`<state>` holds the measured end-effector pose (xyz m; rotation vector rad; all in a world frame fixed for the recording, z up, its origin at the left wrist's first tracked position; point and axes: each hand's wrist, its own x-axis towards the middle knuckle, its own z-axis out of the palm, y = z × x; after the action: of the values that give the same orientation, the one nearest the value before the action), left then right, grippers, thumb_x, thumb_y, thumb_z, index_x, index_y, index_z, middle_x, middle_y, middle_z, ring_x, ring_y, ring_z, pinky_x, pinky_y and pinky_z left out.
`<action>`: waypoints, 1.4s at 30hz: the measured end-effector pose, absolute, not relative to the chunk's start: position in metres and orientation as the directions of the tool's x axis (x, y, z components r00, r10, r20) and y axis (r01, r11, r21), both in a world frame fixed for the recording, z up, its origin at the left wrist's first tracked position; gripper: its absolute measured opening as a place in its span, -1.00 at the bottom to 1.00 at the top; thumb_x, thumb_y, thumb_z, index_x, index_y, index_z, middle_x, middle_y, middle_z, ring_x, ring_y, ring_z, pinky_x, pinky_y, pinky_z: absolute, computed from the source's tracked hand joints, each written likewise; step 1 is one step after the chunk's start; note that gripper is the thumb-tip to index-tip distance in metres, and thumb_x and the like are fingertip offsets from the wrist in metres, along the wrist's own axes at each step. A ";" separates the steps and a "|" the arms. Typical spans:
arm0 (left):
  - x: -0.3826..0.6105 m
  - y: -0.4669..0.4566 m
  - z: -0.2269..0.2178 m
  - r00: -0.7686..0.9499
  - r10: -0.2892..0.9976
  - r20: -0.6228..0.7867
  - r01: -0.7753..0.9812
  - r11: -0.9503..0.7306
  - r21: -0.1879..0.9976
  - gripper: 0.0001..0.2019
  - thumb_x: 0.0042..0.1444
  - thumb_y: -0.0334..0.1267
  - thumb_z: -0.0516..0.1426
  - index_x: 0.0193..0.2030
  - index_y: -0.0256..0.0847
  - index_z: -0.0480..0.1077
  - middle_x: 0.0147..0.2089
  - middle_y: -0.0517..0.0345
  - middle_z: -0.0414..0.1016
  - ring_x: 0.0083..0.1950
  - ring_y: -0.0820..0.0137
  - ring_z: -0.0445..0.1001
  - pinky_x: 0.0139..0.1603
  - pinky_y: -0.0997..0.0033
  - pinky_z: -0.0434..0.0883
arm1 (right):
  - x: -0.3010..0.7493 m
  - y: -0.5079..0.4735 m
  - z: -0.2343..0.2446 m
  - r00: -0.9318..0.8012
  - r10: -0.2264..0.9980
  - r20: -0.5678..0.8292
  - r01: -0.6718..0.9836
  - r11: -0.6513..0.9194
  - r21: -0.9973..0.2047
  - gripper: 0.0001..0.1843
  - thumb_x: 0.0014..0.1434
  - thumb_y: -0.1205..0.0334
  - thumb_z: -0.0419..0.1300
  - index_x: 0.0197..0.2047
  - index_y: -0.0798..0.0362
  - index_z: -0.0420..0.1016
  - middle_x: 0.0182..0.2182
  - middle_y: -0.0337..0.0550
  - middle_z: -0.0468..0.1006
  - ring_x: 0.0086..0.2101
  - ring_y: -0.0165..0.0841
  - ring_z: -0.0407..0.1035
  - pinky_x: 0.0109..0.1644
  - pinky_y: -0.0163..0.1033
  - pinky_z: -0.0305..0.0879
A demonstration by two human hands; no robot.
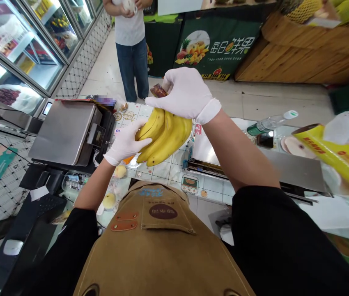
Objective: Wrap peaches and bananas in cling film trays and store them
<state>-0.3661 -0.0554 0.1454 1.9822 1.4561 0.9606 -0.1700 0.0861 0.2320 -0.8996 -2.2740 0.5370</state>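
A bunch of yellow bananas [171, 137] is held up over the counter, its tips toward me. My left hand [127, 142], in a white glove, is closed around the left side of the bunch, thumb on top. My right hand [187, 92], also white-gloved, is closed at the top of the bunch. A dark reddish-brown piece [158, 90], which looks like the wrapped stem end, shows between its thumb and fingers. The palm hides where it joins the bananas.
A steel-topped scale [65, 131] stands at left, with peaches [109, 200] nearer me. On the right are a plastic bottle [271, 122], a metal-topped tray sealer or similar device [207, 152] and a yellow film roll [334, 152]. A person [129, 45] stands across the counter.
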 end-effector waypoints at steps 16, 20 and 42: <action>-0.361 -0.052 0.108 0.096 0.984 0.152 0.570 -0.180 0.802 -0.56 0.20 -0.21 0.30 0.21 -0.23 0.50 0.11 -0.03 0.64 0.12 0.18 0.58 0.25 0.08 0.48 | -0.144 0.069 0.215 -0.467 0.789 0.401 0.590 0.615 -0.523 -0.62 0.12 -0.08 0.46 -0.33 -0.02 0.44 -0.43 -0.17 0.55 -0.22 -0.14 0.53 -0.13 -0.11 0.42; -0.369 -0.095 0.060 -0.066 0.998 0.002 0.460 0.029 0.887 -0.62 0.17 -0.16 0.34 0.10 -0.22 0.55 0.08 -0.02 0.66 0.08 0.21 0.59 0.20 0.15 0.49 | -0.137 0.046 0.212 -0.440 0.821 0.363 0.684 0.568 -0.457 -0.62 0.14 -0.14 0.39 -0.33 -0.03 0.44 -0.47 -0.19 0.59 -0.36 -0.19 0.53 -0.25 -0.19 0.32; -0.255 -0.367 -0.005 -0.846 0.391 -0.361 -0.164 0.453 0.876 -0.60 0.07 -0.06 0.36 0.01 -0.19 0.55 -0.24 0.22 0.52 -0.24 0.37 0.45 -0.16 0.39 0.39 | -0.231 -0.085 0.177 -0.922 0.212 0.324 -0.007 0.828 -0.560 -0.74 0.12 -0.34 0.33 -0.31 -0.42 0.61 -0.40 -0.12 0.72 -0.34 0.25 0.67 -0.25 0.32 0.59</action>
<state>-0.2550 -0.3667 -0.0048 0.1892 2.1825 1.3983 -0.2308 -0.0853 0.1767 -0.1538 -2.6340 0.8094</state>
